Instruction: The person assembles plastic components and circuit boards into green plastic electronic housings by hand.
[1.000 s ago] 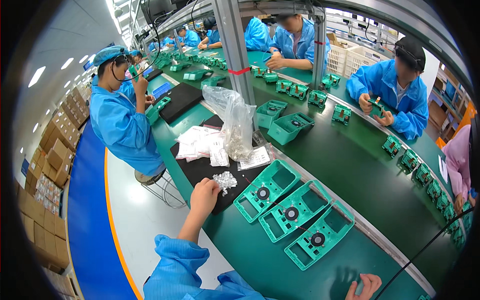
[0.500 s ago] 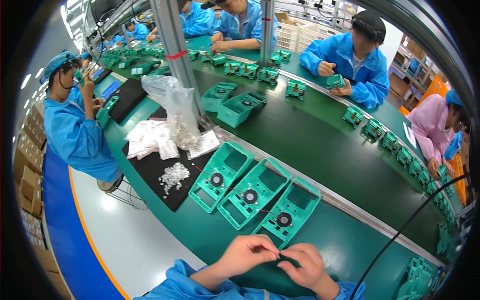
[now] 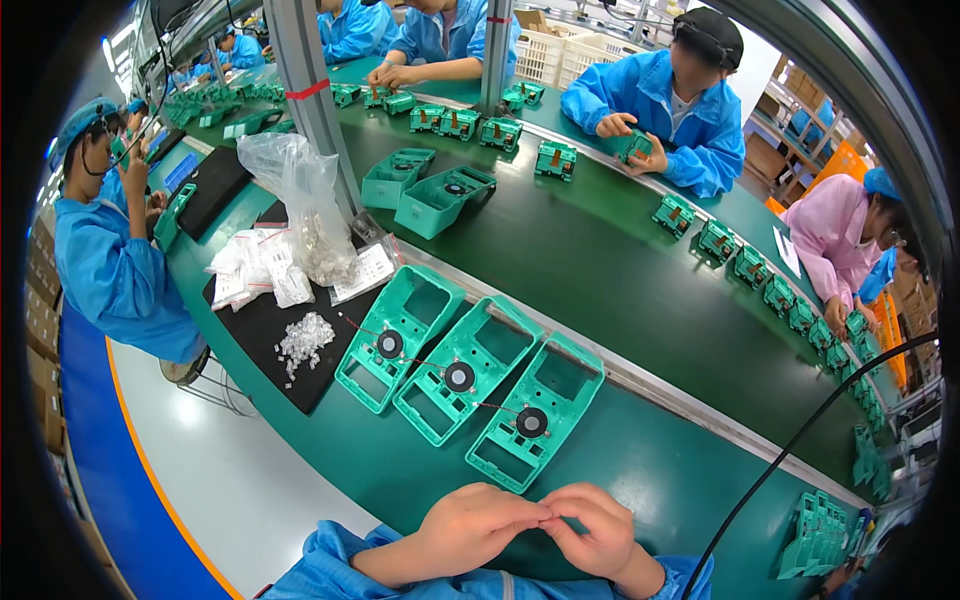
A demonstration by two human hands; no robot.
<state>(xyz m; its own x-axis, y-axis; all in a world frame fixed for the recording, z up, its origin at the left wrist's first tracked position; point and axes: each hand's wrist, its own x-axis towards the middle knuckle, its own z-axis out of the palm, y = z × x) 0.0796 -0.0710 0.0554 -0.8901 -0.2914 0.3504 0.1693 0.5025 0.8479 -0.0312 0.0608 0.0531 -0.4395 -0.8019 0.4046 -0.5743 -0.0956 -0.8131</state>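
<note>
Just in front of me, my left hand [image 3: 475, 525] and my right hand [image 3: 590, 527] meet at the fingertips. Both are closed in a pinch, and anything between the fingers is too small or hidden to name. Beyond them, three open green plastic housings lie side by side at a slant: a right one [image 3: 568, 385], a middle one [image 3: 505, 345] and a left one [image 3: 412, 305]. Each carries a small round black fan, such as the nearest fan [image 3: 531, 422], with thin red wire. Neither hand touches the housings.
Left of the housings, a black mat [image 3: 310, 392] bears a pile of small clear pieces [image 3: 305, 342], white packets [image 3: 250, 265] and a clear plastic bag [image 3: 300, 185]. A metal post [image 3: 310, 110] rises behind. Green assemblies [image 3: 555, 160] line the conveyor. A black cable [image 3: 790, 445] crosses at right. Co-workers sit around.
My fingertips have drawn together, with the right hand's thumb and fingers now closed against the left's. The whole scene has shifted left in view. A co-worker across the conveyor has moved the green part they hold.
</note>
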